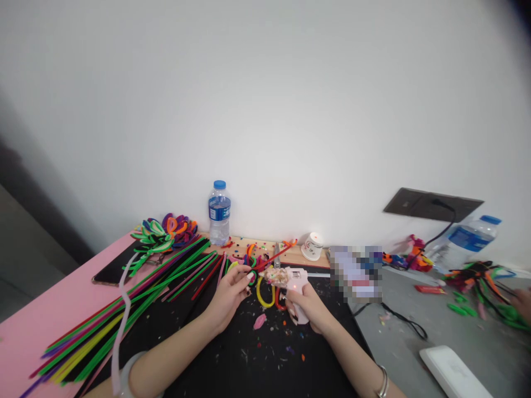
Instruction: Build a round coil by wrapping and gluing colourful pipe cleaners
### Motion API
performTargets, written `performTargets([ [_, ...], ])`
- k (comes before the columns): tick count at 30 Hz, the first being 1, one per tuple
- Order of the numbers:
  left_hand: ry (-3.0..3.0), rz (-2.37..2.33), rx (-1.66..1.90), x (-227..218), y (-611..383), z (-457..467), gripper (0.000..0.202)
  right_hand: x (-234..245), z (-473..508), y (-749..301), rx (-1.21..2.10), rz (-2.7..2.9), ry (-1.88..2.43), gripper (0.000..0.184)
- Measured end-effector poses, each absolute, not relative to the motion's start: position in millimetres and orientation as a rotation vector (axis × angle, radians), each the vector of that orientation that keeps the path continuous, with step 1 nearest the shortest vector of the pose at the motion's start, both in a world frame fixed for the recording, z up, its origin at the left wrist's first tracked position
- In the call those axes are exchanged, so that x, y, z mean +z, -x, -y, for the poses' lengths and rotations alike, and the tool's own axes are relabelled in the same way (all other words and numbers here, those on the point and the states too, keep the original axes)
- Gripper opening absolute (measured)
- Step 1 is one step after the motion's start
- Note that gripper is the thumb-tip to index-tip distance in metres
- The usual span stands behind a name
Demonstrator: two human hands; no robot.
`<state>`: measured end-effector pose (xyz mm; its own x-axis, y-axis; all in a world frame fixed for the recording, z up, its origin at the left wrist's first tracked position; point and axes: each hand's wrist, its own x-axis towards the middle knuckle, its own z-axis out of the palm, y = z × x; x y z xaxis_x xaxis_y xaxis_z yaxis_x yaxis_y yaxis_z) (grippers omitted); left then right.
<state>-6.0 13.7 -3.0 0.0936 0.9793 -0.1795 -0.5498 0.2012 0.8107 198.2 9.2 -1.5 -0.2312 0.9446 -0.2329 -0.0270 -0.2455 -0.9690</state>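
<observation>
My left hand [233,290] pinches a red pipe cleaner [277,255], which slants up to the right and ends in a small orange-red bent tip. In my right hand [311,308] is a pale pink hot glue gun [297,281], its nozzle end, crusted with bits, pointing left close to the left fingers. Scissors with a yellow and a red handle loop [260,294] lie behind the hands, partly hidden by the gun. A small pink piece [259,321] rests on the black mat [232,359] just below.
Many coloured pipe cleaners [136,304] fan out at left, beside a looped pipe-cleaner bundle [166,235] and a dark phone [114,268]. A water bottle [219,215] and white cup [312,246] stand by the wall. A black cable [404,316] and white box [452,370] lie right. Another person's hand [522,303] shows at far right.
</observation>
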Motion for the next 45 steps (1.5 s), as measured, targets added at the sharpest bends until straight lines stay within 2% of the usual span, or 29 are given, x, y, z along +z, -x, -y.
performTargets([
  [34,-0.716,-0.805,1.203,-6.6,8.2,-14.0,0.022,-2.7,-10.0,-197.8,1.607,1.166,1.216,0.008],
  [45,-0.749,-0.800,1.190,-7.8,8.8,-14.4,0.018,0.1,-8.3,-195.9,1.590,1.161,1.229,0.005],
])
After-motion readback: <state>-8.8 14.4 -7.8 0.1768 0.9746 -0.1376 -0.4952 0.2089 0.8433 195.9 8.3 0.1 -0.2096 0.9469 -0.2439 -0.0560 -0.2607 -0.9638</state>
